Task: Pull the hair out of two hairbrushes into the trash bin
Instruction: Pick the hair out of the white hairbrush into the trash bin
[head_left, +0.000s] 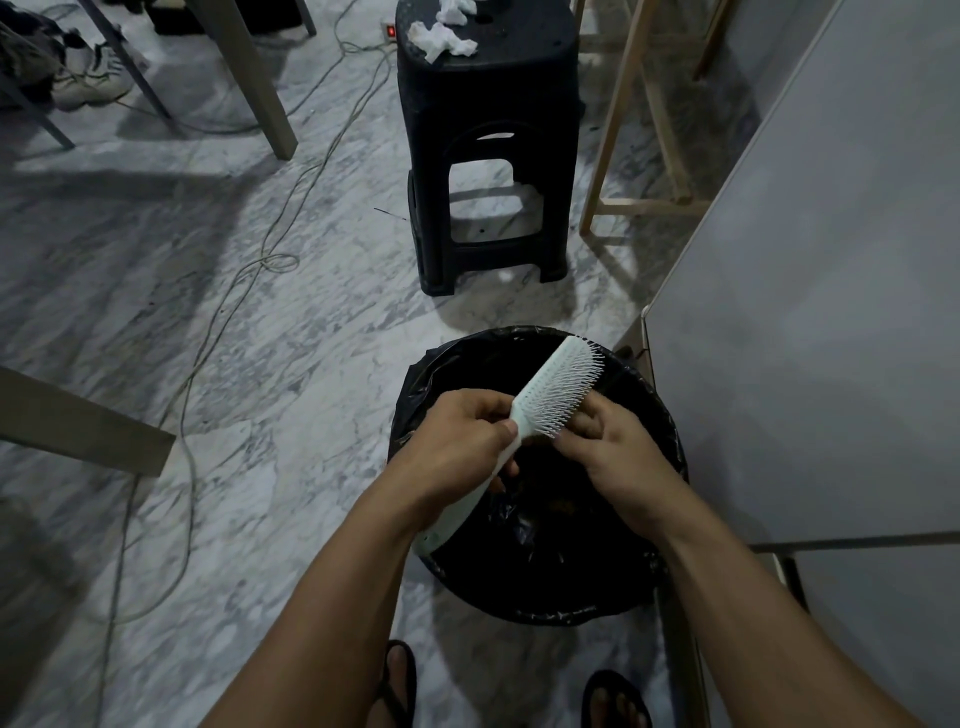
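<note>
A pale white hairbrush (558, 382) is held tilted over the trash bin (452, 364), which is lined with a black bag. My left hand (457, 441) grips the brush by its handle, bristles facing right. My right hand (610, 447) is at the lower bristles with its fingertips pinched there; a dark tuft seems to be between them, but it is hard to tell against the black bag. Only this one hairbrush is in view.
A black plastic stool (488, 150) with crumpled white tissues (441, 31) on top stands beyond the bin. A grey cabinet (810, 291) rises at the right. Cables (244, 275) trail across the marble floor at the left. Wooden legs (613, 130) stand nearby.
</note>
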